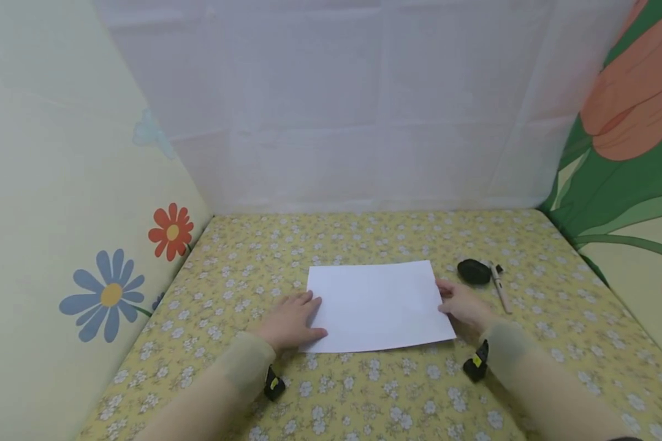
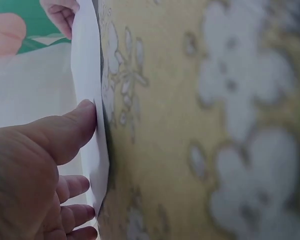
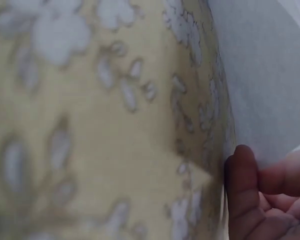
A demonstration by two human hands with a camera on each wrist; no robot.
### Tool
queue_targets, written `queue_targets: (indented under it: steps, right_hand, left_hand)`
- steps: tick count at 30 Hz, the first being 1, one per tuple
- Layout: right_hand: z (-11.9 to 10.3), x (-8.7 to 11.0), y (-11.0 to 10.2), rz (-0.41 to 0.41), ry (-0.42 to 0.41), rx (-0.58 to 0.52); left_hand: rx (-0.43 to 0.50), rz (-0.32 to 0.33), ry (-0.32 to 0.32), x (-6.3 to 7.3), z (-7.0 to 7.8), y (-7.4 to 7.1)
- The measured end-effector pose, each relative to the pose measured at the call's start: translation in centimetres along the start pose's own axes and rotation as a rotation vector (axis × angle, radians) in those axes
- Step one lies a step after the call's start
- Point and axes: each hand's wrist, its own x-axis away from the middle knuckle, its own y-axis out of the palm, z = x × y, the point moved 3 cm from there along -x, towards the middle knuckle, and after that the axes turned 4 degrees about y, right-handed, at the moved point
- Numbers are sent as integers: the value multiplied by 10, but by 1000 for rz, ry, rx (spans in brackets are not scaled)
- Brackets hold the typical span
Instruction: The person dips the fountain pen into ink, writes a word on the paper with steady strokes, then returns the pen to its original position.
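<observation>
A white sheet of paper (image 1: 377,306) lies on the flowered tablecloth in front of me, its right side lifted a little. My left hand (image 1: 291,321) rests on its left edge with spread fingers, the thumb (image 2: 80,122) pressing near the front edge. On the other side, my right hand (image 1: 466,306) pinches the right edge between thumb and fingers. From the right wrist, the shaded paper (image 3: 265,65) rises off the cloth, with the finger (image 3: 242,190) and thumb meeting at its edge.
Beyond the right hand sit a black rounded object (image 1: 474,272), perhaps a mouse or case, and a pale pen (image 1: 500,288) beside it. A yellow flowered tablecloth (image 1: 243,263) covers the table. White cloth (image 1: 364,122) hangs at the back; painted walls flank both sides.
</observation>
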Motion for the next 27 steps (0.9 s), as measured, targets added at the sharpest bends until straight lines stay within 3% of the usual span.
queue_targets:
  steps: [10, 18, 27]
  right_hand:
    - [12, 6, -9, 28, 16, -32]
    - [16, 10, -13, 45, 25, -33]
    - [16, 12, -12, 71, 42, -14]
  left_hand:
    - [38, -27, 49, -8, 11, 3]
    - [58, -41, 70, -10, 11, 5]
    - [52, -47, 83, -5, 13, 5]
